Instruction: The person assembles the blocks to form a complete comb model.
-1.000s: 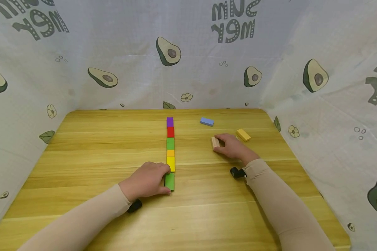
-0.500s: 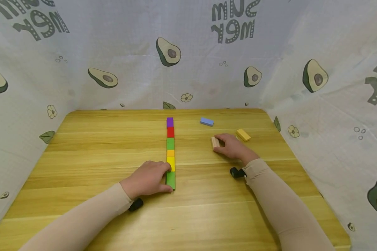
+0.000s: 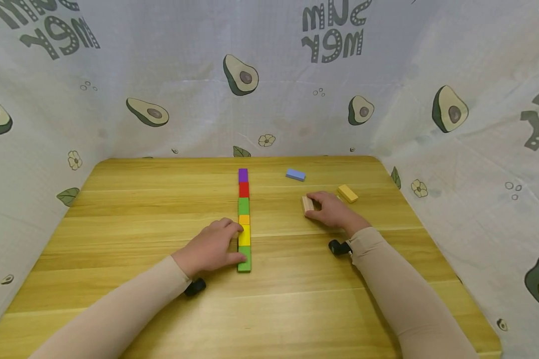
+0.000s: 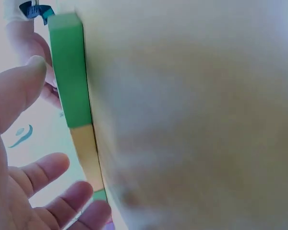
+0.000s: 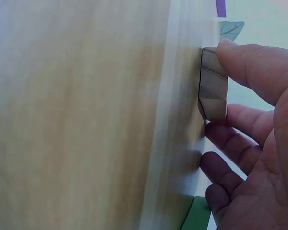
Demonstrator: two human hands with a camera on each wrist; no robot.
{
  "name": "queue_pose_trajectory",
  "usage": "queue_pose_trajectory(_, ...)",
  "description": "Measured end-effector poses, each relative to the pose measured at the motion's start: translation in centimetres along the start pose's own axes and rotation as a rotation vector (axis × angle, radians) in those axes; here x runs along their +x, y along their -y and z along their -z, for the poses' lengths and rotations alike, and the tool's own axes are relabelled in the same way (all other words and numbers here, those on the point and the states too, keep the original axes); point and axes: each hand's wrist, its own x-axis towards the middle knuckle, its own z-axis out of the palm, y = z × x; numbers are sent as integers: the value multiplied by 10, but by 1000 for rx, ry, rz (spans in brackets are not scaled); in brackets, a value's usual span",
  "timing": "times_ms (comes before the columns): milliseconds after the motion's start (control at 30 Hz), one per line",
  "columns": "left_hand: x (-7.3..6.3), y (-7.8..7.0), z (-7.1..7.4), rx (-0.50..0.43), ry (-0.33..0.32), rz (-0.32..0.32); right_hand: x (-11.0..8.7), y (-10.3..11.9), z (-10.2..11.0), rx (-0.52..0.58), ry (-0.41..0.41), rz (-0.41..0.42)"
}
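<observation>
A straight row of coloured blocks runs away from me in the head view. Its near end is a green block (image 3: 244, 264), touching a yellow block (image 3: 245, 235). Beyond lie an orange block (image 3: 244, 219), another green block, a red block (image 3: 244, 190) and a purple block (image 3: 243, 175). My left hand (image 3: 212, 247) is over the row's left side; the left wrist view shows its thumb and fingers spread, apart from the green block (image 4: 69, 72). Further right, my right hand (image 3: 332, 212) pinches a plain wooden block (image 5: 214, 84) between thumb and fingers, at the table surface.
A blue block (image 3: 295, 174) lies at the back right, and a yellow block (image 3: 348, 193) lies just beyond my right hand. Low in the right wrist view, part of a green block (image 5: 197, 214) shows beside the fingers. Patterned cloth (image 3: 278, 109) surrounds the wooden table (image 3: 296, 309).
My left hand slid the near green block forward and slightly right against the yellow one, then let go and rose a little. The right hand has stayed still on the wooden block.
</observation>
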Motion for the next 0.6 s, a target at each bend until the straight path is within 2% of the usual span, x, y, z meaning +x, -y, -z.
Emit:
queue_pose_trajectory(200,9,10,3,-8,66,29,-1,0,1,-1,-3,2)
queue_pose_trajectory(333,15,16,6,-33,104,24,-1,0,1,5,-6,-1)
queue_pose_trajectory(433,21,19,9,-50,107,1,0,-1,0,9,-9,-3)
queue_pose_trajectory(600,31,25,12,-62,113,9,1,-2,-1,5,-9,2)
